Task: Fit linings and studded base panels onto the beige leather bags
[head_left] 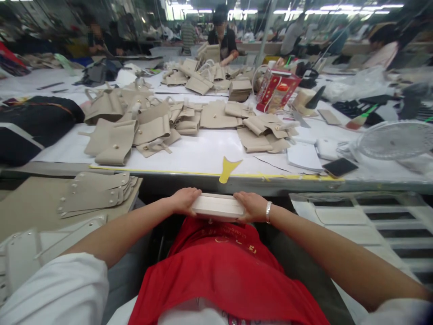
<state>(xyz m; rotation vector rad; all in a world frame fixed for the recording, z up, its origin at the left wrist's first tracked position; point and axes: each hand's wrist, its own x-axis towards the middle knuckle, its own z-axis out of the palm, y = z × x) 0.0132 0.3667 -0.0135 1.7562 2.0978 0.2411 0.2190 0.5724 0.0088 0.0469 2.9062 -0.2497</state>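
Both of my hands hold a flat white leather piece (218, 206) just above my red apron, below the table's front edge. My left hand (184, 201) grips its left end with the fingers curled round it. My right hand (252, 206), with a silver bracelet at the wrist, grips the right end the same way. Beige leather bag parts (152, 128) lie scattered over the white table (203, 153) beyond. A stack of beige riveted panels (96, 192) rests on a board at my left.
A yellow cut-out (228, 169) lies at the table edge. A phone (340, 167), white pads, a small fan (395, 140) and a red carton (275, 90) stand at the right. Black material (34, 124) lies at the left. Other people work at the far side.
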